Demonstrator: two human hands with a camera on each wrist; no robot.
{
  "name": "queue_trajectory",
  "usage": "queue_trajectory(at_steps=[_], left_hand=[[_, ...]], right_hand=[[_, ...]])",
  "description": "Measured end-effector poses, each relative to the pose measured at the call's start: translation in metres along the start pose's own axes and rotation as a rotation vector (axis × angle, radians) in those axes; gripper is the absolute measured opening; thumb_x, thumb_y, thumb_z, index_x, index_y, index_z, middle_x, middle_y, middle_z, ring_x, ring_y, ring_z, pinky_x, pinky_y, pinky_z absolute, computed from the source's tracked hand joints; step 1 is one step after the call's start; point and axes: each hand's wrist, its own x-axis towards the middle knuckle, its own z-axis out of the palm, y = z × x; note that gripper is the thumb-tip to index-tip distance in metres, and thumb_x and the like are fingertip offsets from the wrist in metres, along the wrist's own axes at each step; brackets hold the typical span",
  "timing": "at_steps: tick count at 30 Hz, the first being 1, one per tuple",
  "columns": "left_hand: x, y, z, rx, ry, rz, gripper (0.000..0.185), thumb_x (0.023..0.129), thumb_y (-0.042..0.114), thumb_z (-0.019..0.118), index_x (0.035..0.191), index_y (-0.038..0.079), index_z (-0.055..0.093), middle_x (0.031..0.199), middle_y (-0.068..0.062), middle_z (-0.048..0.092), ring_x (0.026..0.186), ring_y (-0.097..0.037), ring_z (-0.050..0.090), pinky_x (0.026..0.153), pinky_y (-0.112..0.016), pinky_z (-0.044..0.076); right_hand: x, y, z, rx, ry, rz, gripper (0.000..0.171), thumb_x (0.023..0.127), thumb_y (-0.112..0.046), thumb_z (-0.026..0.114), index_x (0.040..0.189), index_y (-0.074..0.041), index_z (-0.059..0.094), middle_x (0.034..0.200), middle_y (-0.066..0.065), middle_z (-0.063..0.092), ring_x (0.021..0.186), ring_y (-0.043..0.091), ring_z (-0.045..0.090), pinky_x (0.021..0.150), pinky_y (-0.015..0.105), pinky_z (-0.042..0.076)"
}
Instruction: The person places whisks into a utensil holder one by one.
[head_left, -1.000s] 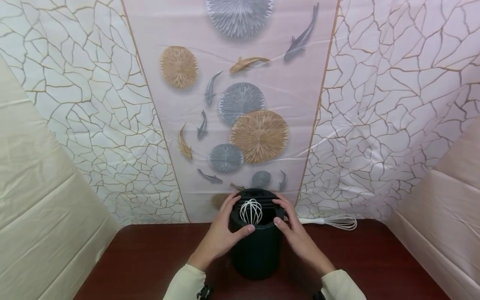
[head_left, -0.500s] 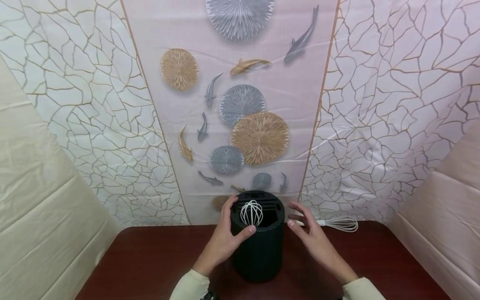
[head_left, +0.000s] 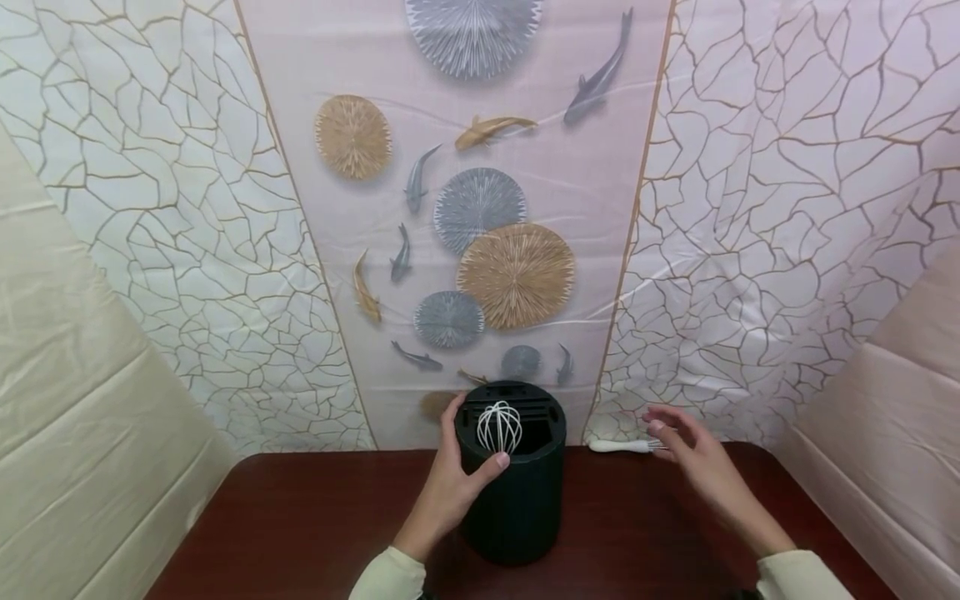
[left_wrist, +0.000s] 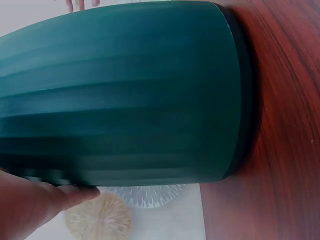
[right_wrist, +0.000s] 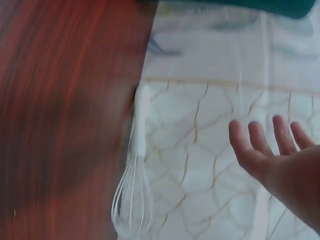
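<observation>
We hold the dark holder (head_left: 512, 492) with our left hand (head_left: 450, 492), fingers wrapped round its left side and the thumb hooked over the front rim, so that grip is clamped on the holder. The holder stands upright on the tabletop (head_left: 300, 525), near its middle. A white whisk head (head_left: 499, 427) sticks up from one of the slots in its top. Our right hand (head_left: 693, 462) hovers with its fingers spread and loosely bent, holding nothing, just above the second whisk (head_left: 626, 446), which lies flat at the back edge of the tabletop, against the patterned cloth (head_left: 750, 250), its handle pointing toward the holder. In the right wrist view the whisk (right_wrist: 134, 185) lies beside the open hand (right_wrist: 280, 155) and apart from it. The risks, as we judge them: the whisk is thin and lies tight against the cloth, so our fingers may pinch fabric along with the wires, or nudge the whisk so that it rolls along the edge (the wire end looks light and springy). The holder is tall for its base, and a pull from the left thumb on the rim may tilt it. The whisk already in the holder stands up in the opening, so a second one brought in carelessly may snag on its wires.
</observation>
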Motion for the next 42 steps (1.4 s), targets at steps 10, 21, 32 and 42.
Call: queue_trajectory(at_steps=[10,21,32,42], left_hand=[[-0.002,-0.001,0.0,-0.032,0.005,0.018,0.097,0.093,0.038,0.08,0.168,0.028,0.018,0.167,-0.003,0.034,0.148,-0.027,0.04,0.118,-0.059,0.031],[-0.003,-0.003,0.002,-0.059,-0.012,0.007,0.097,0.095,0.038,0.078,0.169,0.027,0.016,0.166,-0.006,0.035,0.147,-0.029,0.042,0.117,-0.06,0.033],[-0.003,-0.007,0.001,-0.064,-0.018,-0.003,0.095,0.096,0.039,0.077,0.168,0.027,0.016,0.167,-0.008,0.034,0.147,-0.03,0.041,0.117,-0.061,0.033],[0.0,-0.008,-0.002,-0.062,-0.019,-0.005,0.095,0.096,0.039,0.076,0.169,0.028,0.015,0.167,-0.008,0.034,0.148,-0.031,0.041,0.116,-0.063,0.033]], right_hand=[[0.016,0.049,-0.04,-0.274,0.045,0.08,0.054,0.114,-0.035,0.046,0.143,0.01,0.054,0.141,0.035,0.057,0.113,0.021,0.066,0.086,0.038,0.058],[0.019,0.112,-0.047,-0.383,0.133,0.122,0.054,0.113,-0.028,0.048,0.141,0.018,0.046,0.146,0.043,0.039,0.133,0.061,0.037,0.101,0.073,0.035],[0.024,0.148,-0.051,-0.486,0.029,0.129,0.067,0.106,-0.02,0.061,0.145,0.025,0.029,0.139,0.05,0.038,0.128,0.067,0.04,0.103,0.074,0.037],[0.026,0.149,-0.056,-0.596,0.034,0.004,0.049,0.096,-0.018,0.076,0.126,0.017,0.059,0.108,0.033,0.058,0.098,0.042,0.054,0.08,0.053,0.048]])
